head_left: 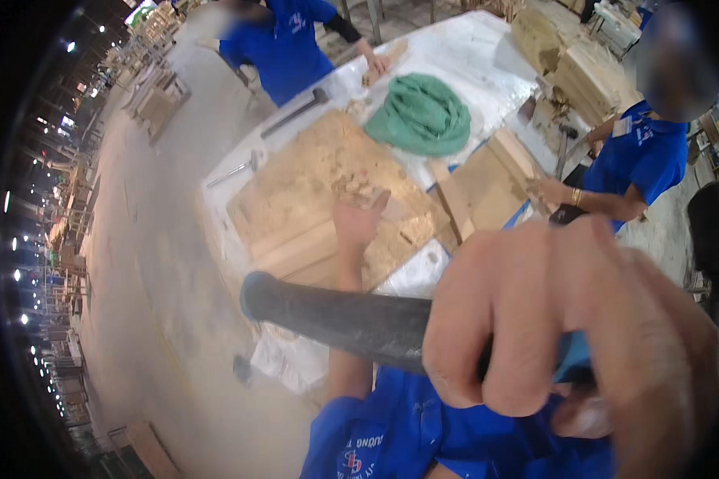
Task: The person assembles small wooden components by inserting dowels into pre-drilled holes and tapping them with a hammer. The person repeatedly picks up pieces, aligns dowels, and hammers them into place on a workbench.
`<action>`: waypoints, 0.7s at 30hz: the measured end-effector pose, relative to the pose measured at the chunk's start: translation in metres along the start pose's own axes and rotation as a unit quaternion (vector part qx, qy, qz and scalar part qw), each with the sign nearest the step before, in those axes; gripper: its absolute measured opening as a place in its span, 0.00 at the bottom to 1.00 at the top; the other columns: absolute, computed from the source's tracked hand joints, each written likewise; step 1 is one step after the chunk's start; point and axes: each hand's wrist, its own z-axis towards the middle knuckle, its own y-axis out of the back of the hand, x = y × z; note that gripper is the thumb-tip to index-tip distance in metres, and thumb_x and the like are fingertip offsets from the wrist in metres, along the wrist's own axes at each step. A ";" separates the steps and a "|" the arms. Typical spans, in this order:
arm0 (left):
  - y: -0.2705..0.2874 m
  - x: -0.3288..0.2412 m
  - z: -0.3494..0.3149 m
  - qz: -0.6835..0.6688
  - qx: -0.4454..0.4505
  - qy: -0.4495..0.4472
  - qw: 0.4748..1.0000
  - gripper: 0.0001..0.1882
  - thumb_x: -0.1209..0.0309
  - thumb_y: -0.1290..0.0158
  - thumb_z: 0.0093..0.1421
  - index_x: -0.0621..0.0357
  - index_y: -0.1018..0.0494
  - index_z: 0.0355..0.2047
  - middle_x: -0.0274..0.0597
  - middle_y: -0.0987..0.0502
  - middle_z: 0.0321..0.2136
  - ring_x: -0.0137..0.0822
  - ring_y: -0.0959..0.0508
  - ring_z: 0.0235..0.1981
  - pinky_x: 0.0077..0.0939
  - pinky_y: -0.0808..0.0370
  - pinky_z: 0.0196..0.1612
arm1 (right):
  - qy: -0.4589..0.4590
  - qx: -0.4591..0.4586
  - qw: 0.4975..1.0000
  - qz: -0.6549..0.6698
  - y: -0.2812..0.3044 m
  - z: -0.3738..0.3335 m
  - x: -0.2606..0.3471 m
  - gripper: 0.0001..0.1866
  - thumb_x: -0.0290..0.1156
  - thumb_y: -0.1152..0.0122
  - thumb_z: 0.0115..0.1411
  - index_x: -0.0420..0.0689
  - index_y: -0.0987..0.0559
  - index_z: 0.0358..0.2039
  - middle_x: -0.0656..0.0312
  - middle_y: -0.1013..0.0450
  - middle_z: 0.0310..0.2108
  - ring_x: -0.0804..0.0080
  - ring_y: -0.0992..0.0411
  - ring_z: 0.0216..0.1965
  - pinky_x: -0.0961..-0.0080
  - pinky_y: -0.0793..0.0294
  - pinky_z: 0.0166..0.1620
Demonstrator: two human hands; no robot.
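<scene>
My right hand (567, 311) is raised close to the view, its fingers wrapped round the thick black handle (335, 319) of a hammer. The handle's butt points left and carries a blue-grey rim. A dark rounded form (713, 231) beyond the hand may be the hammer head; I cannot be sure. Lower down, my left hand (358, 227) rests over a worn wooden board (287, 191). Its fingers are bent round a small pale wooden piece (366, 191), partly hidden by the hand. Long wooden strips (299, 249) lie along the board's near side.
A green cloth bundle (423, 114) sits beyond the board. A hammer (295, 112) and a thin metal tool (233, 172) lie on the white-covered table (487, 56). One co-worker (284, 48) stands across; another (643, 156), at right, holds a hammer near wooden pieces (515, 156).
</scene>
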 end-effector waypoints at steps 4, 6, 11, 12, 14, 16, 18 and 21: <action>-0.011 -0.003 0.005 0.022 0.050 -0.054 0.997 0.33 0.71 0.30 0.51 0.69 0.29 0.55 0.48 0.23 0.49 0.38 0.22 0.46 0.33 0.24 0.49 | 0.010 0.023 1.000 -0.001 -0.005 -0.006 -0.015 0.20 0.10 0.52 0.46 0.53 0.24 0.30 0.61 0.24 0.30 0.68 0.43 0.12 0.71 0.43 0.17; -0.010 -0.001 0.005 0.037 0.044 -0.045 0.997 0.34 0.72 0.31 0.51 0.71 0.32 0.57 0.46 0.23 0.47 0.36 0.22 0.45 0.32 0.24 0.50 | 0.006 0.034 0.999 0.005 -0.005 -0.010 -0.022 0.18 0.12 0.52 0.49 0.53 0.25 0.31 0.60 0.24 0.30 0.69 0.42 0.12 0.72 0.42 0.18; -0.011 -0.004 0.006 0.056 0.069 -0.069 0.994 0.34 0.75 0.31 0.51 0.70 0.35 0.55 0.46 0.23 0.45 0.35 0.21 0.44 0.29 0.23 0.49 | 0.000 0.044 0.999 -0.009 -0.005 -0.017 -0.026 0.14 0.17 0.52 0.56 0.54 0.26 0.35 0.57 0.22 0.30 0.71 0.40 0.13 0.73 0.39 0.19; -0.013 -0.007 0.005 0.005 0.071 -0.037 0.997 0.33 0.75 0.31 0.51 0.70 0.35 0.54 0.46 0.23 0.45 0.35 0.21 0.44 0.29 0.23 0.49 | -0.006 0.048 0.999 -0.012 -0.006 -0.017 -0.024 0.13 0.18 0.51 0.57 0.54 0.26 0.35 0.57 0.22 0.30 0.71 0.39 0.13 0.73 0.38 0.19; -0.013 -0.013 0.005 0.029 0.065 -0.054 0.996 0.32 0.76 0.31 0.51 0.70 0.35 0.53 0.47 0.23 0.45 0.36 0.21 0.44 0.29 0.23 0.48 | -0.012 0.057 0.998 -0.019 -0.004 -0.016 -0.018 0.11 0.20 0.51 0.60 0.55 0.27 0.37 0.56 0.22 0.30 0.72 0.38 0.13 0.73 0.37 0.20; -0.007 -0.013 0.004 0.046 0.051 -0.068 0.995 0.31 0.75 0.31 0.52 0.69 0.32 0.53 0.47 0.22 0.44 0.35 0.21 0.44 0.29 0.23 0.48 | -0.019 0.068 0.997 -0.023 -0.001 -0.016 -0.013 0.09 0.23 0.51 0.63 0.55 0.28 0.38 0.54 0.21 0.30 0.73 0.37 0.13 0.74 0.36 0.20; -0.003 -0.007 0.003 0.049 0.038 -0.077 0.995 0.29 0.74 0.31 0.52 0.67 0.27 0.54 0.44 0.21 0.43 0.34 0.22 0.43 0.29 0.24 0.49 | -0.033 0.077 0.996 -0.039 0.006 -0.019 -0.010 0.08 0.25 0.51 0.65 0.55 0.28 0.39 0.53 0.20 0.30 0.74 0.36 0.13 0.74 0.34 0.20; -0.016 -0.016 0.005 0.048 0.044 -0.069 0.996 0.30 0.73 0.30 0.51 0.66 0.28 0.53 0.45 0.20 0.44 0.34 0.21 0.43 0.29 0.24 0.48 | -0.050 0.055 0.985 -0.152 0.024 -0.038 -0.006 0.05 0.28 0.50 0.69 0.56 0.29 0.41 0.52 0.20 0.30 0.75 0.35 0.13 0.74 0.33 0.21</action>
